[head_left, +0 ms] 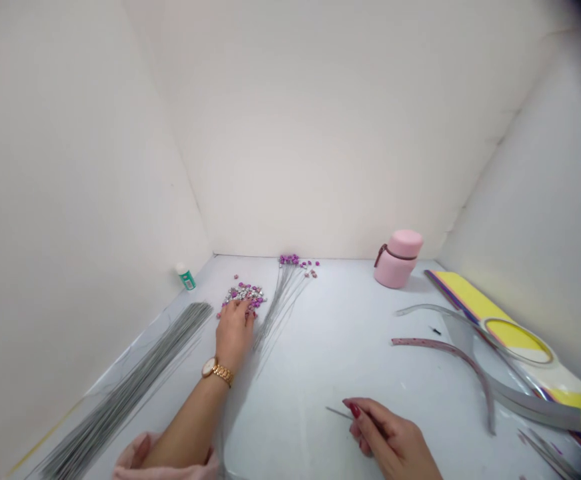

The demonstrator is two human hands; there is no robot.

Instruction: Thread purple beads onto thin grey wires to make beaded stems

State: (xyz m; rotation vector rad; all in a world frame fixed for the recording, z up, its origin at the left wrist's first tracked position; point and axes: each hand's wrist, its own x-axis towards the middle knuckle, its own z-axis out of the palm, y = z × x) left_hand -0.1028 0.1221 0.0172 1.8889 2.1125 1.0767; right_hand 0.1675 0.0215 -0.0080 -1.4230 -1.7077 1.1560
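Observation:
My left hand (235, 330), with a gold watch on its wrist, reaches into a pile of small purple and silver beads (244, 291). Its fingers are spread a little and touch the near side of the pile; whether a bead sits between them is hidden. In the right foreground, my right hand (383, 433) pinches a thin grey wire (337, 413), whose end sticks out to the left. Behind the pile to the right lies a fan of thin wires (281, 300) tipped with purple beads (289, 259).
A thick bundle of grey wires (135, 383) lies along the left. A small green-and-white container (186, 277) stands by the left wall. At the back right is a pink flask (397, 260). Curved strips (450, 347), a ring (517, 340) and yellow sheets (463, 293) lie at right.

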